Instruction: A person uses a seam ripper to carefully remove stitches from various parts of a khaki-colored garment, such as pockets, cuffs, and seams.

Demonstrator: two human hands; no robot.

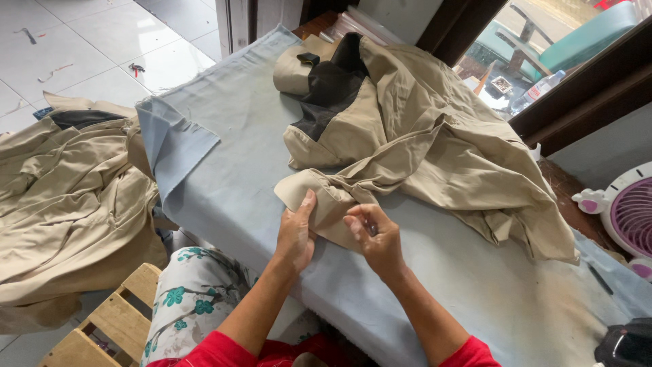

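A crumpled beige garment [435, 136] with dark inner panels lies on the grey-blue padded table [244, 170]. One sleeve end [309, 190] points toward me. My left hand [296, 234] rests flat on the near edge of that sleeve cuff, thumb stretched along the cloth. My right hand [375, 236] pinches the sleeve fabric just beside it, fingers curled in; a small item may sit between the fingertips, but I cannot make it out.
A heap of similar beige garments [68, 204] lies at the left over a wooden crate [102, 326]. A white and purple fan [628, 214] stands at the right. A dark object [625, 343] sits at the bottom right corner. A plastic bottle [536, 92] lies beyond the window sill.
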